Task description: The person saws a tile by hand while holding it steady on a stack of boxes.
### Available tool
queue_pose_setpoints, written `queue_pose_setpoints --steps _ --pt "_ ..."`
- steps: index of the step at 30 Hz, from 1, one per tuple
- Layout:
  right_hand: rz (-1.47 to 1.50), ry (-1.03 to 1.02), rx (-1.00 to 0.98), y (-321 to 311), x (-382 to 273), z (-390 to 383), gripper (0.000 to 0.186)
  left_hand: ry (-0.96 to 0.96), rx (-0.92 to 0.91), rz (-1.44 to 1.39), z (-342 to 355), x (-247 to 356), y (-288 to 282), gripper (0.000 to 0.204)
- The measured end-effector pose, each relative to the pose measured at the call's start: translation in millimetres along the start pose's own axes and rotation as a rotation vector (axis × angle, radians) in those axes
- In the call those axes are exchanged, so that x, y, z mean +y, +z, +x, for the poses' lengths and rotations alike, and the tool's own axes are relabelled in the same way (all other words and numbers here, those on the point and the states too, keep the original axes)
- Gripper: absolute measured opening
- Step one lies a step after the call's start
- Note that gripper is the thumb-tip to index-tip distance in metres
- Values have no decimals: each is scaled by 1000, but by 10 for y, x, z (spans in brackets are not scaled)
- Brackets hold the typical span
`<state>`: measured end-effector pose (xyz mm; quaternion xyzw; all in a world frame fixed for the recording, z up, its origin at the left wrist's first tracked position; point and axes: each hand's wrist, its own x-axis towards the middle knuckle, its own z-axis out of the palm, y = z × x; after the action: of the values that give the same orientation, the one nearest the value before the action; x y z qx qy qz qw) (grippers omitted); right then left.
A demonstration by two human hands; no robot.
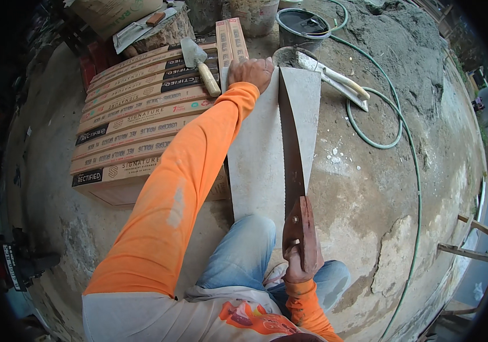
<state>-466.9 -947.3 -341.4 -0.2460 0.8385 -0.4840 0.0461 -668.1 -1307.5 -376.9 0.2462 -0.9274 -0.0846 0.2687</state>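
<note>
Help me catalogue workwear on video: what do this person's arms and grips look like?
The left sleeve and right sleeve are long and bright orange. The left one bears a pale smear and meets pale shirt fabric at the shoulder. The left grip and right grip are bare hands, without gloves.

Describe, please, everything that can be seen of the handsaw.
The handsaw has a long, dark, metal-looking blade, narrowing toward its far end, with fine teeth along its left edge. Its reddish-brown handle, perhaps wooden, shows pale round fasteners. The person's right hand grips this handle. The saw points away from the body, its blade over or against a pale board; whether the teeth bite into it cannot be told.
</note>
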Motion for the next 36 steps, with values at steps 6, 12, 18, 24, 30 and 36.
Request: queue_pose_setpoints --steps 6,12,18,24,30,36 --pt "262 -84 92 429 390 1150 50 18 4 0 10 111 108 49" --pt "-16 19 -40 -50 52 -81 77 -4 30 22 -19 24 39 48" --pt "242 32 61 463 499 850 57 -22 -43 37 -9 90 22 50" --pt "123 15 -6 226 376 180 64 -28 -23 19 -26 -17 -6 50" --pt "121 59 12 101 321 122 66 -1 35 -9 -10 97 7 49" --pt "202 -13 60 340 571 661 59 27 -17 -38 -9 59 34 49"
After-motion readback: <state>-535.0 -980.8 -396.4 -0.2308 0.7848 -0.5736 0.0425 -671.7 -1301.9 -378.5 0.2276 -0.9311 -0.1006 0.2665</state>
